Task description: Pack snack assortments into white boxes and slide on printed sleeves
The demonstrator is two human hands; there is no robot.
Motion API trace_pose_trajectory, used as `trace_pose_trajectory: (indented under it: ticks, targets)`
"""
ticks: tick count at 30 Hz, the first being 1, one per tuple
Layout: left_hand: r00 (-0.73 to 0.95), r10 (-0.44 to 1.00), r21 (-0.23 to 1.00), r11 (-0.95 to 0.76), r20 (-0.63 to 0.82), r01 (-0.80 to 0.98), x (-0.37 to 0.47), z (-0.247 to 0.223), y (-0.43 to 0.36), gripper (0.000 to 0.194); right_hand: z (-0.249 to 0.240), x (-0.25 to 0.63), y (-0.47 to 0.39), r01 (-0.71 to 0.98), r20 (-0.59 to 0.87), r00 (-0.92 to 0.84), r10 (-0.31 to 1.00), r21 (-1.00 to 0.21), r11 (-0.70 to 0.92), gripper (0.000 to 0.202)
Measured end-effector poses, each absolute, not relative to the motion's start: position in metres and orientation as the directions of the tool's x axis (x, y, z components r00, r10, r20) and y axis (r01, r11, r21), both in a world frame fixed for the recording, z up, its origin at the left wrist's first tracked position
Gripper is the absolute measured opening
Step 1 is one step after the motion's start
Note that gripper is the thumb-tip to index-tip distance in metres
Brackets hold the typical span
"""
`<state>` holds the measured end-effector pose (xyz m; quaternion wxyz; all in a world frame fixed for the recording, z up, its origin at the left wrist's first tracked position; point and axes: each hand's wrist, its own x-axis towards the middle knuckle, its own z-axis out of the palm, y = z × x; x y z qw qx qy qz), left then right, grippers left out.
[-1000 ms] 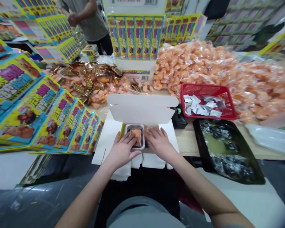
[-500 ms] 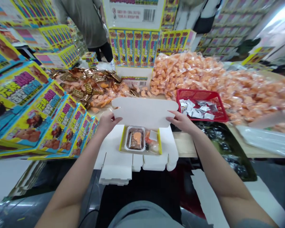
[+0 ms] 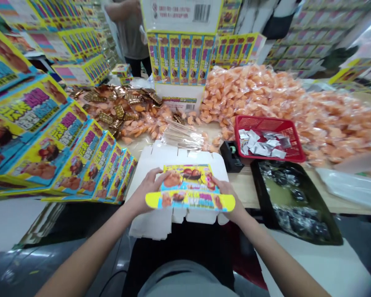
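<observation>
A yellow and blue printed cardboard box lies in front of me on a pile of flat white box blanks. Its lid is down, and a rounded yellow front flap sticks out toward me. My left hand grips the left side, thumb and fingers at the lid's edge. At the right side my right hand holds the box, a finger on its top; the flap partly covers this hand. The lid hides whatever is inside.
Finished boxes stand stacked at left. Behind lie wooden sticks, gold packets and bagged orange pieces. To the right are a black tape dispenser, a red basket of sachets and a dark tray. A person stands beyond.
The raised white lid has come down toward me over the brown tray and pouches, so its printed face shows. Both hands have moved down to the box's sides.
</observation>
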<state>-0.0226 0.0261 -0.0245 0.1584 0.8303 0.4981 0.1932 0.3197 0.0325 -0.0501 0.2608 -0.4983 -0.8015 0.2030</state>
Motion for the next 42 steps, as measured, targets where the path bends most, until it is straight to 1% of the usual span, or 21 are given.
trace_pose_trajectory:
  ticks: [1, 3, 5, 7, 10, 12, 14, 16, 19, 21, 23, 24, 27, 28, 30, 32, 34, 36, 38, 40, 42]
  targets:
    - [0.454, 0.873, 0.398, -0.486, 0.178, 0.778, -0.026, -0.033, 0.016, 0.080, -0.055, 0.325, 0.025, 0.685, 0.207, -0.387, 0.899, -0.587, 0.431, 0.070]
    - [0.511, 0.841, 0.349, -0.539, 0.176, 0.767, -0.030, -0.048, 0.004, 0.075, -0.062, 0.332, 0.016, 0.658, 0.218, -0.432, 0.875, -0.587, 0.471, 0.081]
    - [0.534, 0.827, 0.402, -0.556, 0.176, 0.728, -0.031, -0.056, 0.007, 0.074, -0.065, 0.334, 0.019, 0.617, 0.230, -0.473, 0.850, -0.603, 0.507, 0.098]
    - [0.484, 0.855, 0.541, -0.502, 0.189, 0.675, -0.030, -0.048, 0.021, 0.067, -0.061, 0.331, 0.034, 0.566, 0.287, -0.466, 0.837, -0.630, 0.532, 0.104]
    - [0.414, 0.900, 0.795, -0.348, 0.135, 0.497, -0.026, -0.020, 0.044, 0.057, -0.047, 0.318, 0.064, 0.512, 0.359, -0.383, 0.851, -0.685, 0.519, 0.090]
    - [0.410, 0.910, 0.918, -0.219, 0.069, 0.331, -0.023, -0.009, 0.058, 0.068, -0.037, 0.310, 0.081, 0.479, 0.322, -0.365, 0.873, -0.740, 0.473, 0.073]
    - [0.357, 0.934, 0.980, -0.092, 0.023, 0.176, -0.021, -0.010, 0.067, 0.079, -0.030, 0.308, 0.092, 0.415, 0.246, -0.401, 0.883, -0.810, 0.414, 0.063]
    - [0.255, 0.967, 0.997, -0.019, 0.001, 0.069, -0.018, -0.020, 0.071, 0.076, -0.020, 0.312, 0.098, 0.335, 0.203, -0.409, 0.890, -0.873, 0.353, 0.055]
    - [0.180, 0.983, 0.998, 0.036, -0.044, 0.051, -0.014, -0.028, 0.067, 0.072, 0.010, 0.323, 0.106, 0.322, 0.212, -0.317, 0.925, -0.893, 0.315, 0.054]
    - [0.153, 0.984, 0.993, 0.072, -0.087, 0.098, -0.013, -0.025, 0.065, 0.071, 0.037, 0.324, 0.114, 0.457, 0.202, -0.383, 0.901, -0.806, 0.375, 0.052]
    - [0.128, 0.986, 0.987, 0.087, -0.104, 0.133, -0.014, -0.019, 0.065, 0.070, 0.062, 0.318, 0.125, 0.590, 0.139, -0.492, 0.859, -0.672, 0.447, 0.031]
    - [0.123, 0.987, 0.986, 0.088, -0.105, 0.141, -0.014, -0.017, 0.065, 0.069, 0.072, 0.313, 0.129, 0.636, 0.088, -0.512, 0.854, -0.629, 0.446, 0.027]
    - [0.132, 0.987, 0.986, 0.077, -0.096, 0.148, -0.014, -0.015, 0.067, 0.067, 0.081, 0.298, 0.135, 0.711, 0.028, -0.465, 0.885, -0.583, 0.392, 0.022]
    - [0.129, 0.988, 0.986, 0.070, -0.090, 0.152, -0.013, -0.016, 0.068, 0.066, 0.077, 0.294, 0.134, 0.723, 0.064, -0.443, 0.894, -0.564, 0.399, 0.020]
    - [0.107, 0.992, 0.986, 0.049, -0.067, 0.160, -0.010, -0.022, 0.069, 0.065, 0.062, 0.291, 0.125, 0.730, 0.217, -0.424, 0.879, -0.494, 0.474, 0.018]
    - [0.080, 0.996, 0.985, 0.022, -0.036, 0.169, -0.005, -0.028, 0.068, 0.064, 0.041, 0.293, 0.111, 0.706, 0.412, -0.421, 0.808, -0.410, 0.577, 0.019]
    - [0.058, 0.997, 0.979, -0.056, 0.045, 0.195, -0.005, -0.029, 0.065, 0.071, 0.020, 0.297, 0.094, 0.674, 0.581, -0.426, 0.693, -0.307, 0.672, 0.024]
    - [0.028, 0.970, 0.933, -0.241, 0.242, 0.266, -0.011, -0.023, 0.059, 0.085, 0.005, 0.301, 0.079, 0.671, 0.682, -0.431, 0.591, -0.196, 0.715, 0.029]
    - [0.028, 0.879, 0.767, -0.431, 0.476, 0.476, -0.023, -0.005, 0.054, 0.083, -0.002, 0.303, 0.069, 0.692, 0.714, -0.430, 0.553, -0.133, 0.709, 0.036]
    - [0.161, 0.788, 0.442, -0.487, 0.594, 0.753, -0.035, 0.022, 0.053, 0.054, -0.003, 0.303, 0.066, 0.705, 0.711, -0.431, 0.555, -0.118, 0.699, 0.039]
    - [0.362, 0.766, 0.073, -0.467, 0.532, 0.881, -0.042, 0.052, 0.056, 0.027, -0.002, 0.301, 0.069, 0.697, 0.703, -0.451, 0.550, -0.108, 0.709, 0.038]
